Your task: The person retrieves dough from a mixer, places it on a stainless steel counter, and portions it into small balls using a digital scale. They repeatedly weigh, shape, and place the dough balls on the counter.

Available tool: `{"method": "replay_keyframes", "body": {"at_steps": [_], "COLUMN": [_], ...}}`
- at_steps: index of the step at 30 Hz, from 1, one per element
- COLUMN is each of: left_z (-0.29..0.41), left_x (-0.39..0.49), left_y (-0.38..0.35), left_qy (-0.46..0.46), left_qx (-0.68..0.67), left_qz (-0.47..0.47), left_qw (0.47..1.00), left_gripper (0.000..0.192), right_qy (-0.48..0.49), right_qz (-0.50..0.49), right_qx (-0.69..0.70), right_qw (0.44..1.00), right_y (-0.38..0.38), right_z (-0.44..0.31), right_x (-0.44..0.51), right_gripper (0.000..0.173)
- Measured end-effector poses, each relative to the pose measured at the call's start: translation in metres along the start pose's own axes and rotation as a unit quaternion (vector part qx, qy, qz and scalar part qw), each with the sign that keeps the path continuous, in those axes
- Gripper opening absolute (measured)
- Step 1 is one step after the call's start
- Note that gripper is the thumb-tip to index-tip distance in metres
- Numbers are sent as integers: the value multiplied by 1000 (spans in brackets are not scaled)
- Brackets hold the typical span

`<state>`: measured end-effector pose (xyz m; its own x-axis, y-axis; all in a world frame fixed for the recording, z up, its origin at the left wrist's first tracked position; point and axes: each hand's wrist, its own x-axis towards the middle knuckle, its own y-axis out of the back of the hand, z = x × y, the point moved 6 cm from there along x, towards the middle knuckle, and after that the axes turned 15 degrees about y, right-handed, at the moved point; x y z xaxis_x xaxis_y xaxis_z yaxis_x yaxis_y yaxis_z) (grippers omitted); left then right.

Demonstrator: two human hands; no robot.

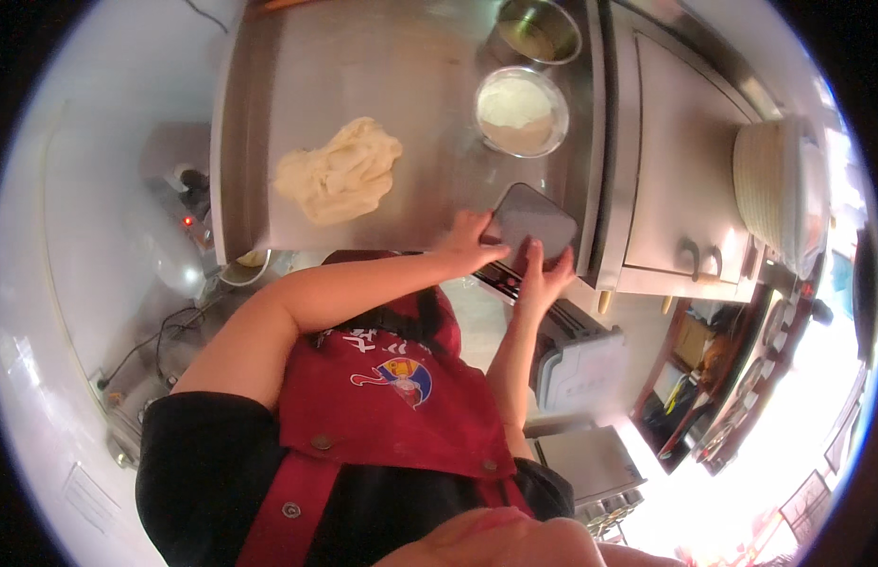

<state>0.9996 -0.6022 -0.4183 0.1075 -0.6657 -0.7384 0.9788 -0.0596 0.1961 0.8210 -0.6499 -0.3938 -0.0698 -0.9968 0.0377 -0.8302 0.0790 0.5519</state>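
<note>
My left hand [475, 244] touches the left edge of a flat grey rounded-rectangular plate [531, 218], which looks like a kitchen scale's platform. A black panel [500, 280] with small markings shows just below it. My right hand [543, 278] lies at the plate's near edge, thumb on its top and fingers by its right corner. Both hands grip the plate. Left of them, a lumpy mass of pale dough [343, 170] rests on the steel worktop [424, 92]. A round bowl of white flour [522, 112] stands beyond the plate, with a deep metal pot [538, 32] behind it.
A steel cabinet or fridge [687, 156] adjoins the worktop on the right, with a stack of pale round containers [765, 191] on it. The worktop has a raised left rim [233, 142]. A white-handled container [249, 269] stands below its near left corner. Cables [162, 333] run at the left wall.
</note>
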Motion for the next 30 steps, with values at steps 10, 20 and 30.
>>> {"method": "replay_keyframes", "body": {"at_steps": [10, 20, 30], "left_z": [-78, -85, -82], "left_x": [46, 41, 14], "left_y": [33, 100, 155], "left_qy": [75, -76, -193], "left_qx": [-1, -8, 230], "left_qz": [70, 201, 246], "left_qw": [995, 977, 922], "left_gripper": [101, 59, 40], "right_qy": [-72, -52, -110], "right_qz": [-162, -60, 2], "right_qx": [266, 210, 353], "right_qw": [947, 975, 929], "right_y": [-108, -122, -126], "right_z": [-22, 6, 7], "right_x": [30, 84, 132], "right_gripper": [27, 31, 18]}}
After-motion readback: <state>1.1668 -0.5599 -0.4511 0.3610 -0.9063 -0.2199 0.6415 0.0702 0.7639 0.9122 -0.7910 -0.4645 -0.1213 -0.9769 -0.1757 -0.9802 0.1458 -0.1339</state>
